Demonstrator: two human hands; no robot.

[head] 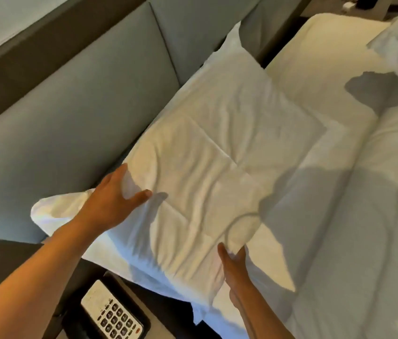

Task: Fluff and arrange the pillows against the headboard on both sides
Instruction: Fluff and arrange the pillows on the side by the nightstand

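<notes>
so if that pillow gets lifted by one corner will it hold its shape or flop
Probably flop: the pillow is creased and dented all over, so the fill looks soft. Likely light too, since the left hand and right hand shift it by the edges with a loose grip.

White pillow (207,148), grey padded headboard (75,113), white bedding (354,228), black-keyed white phone (112,314)
</notes>
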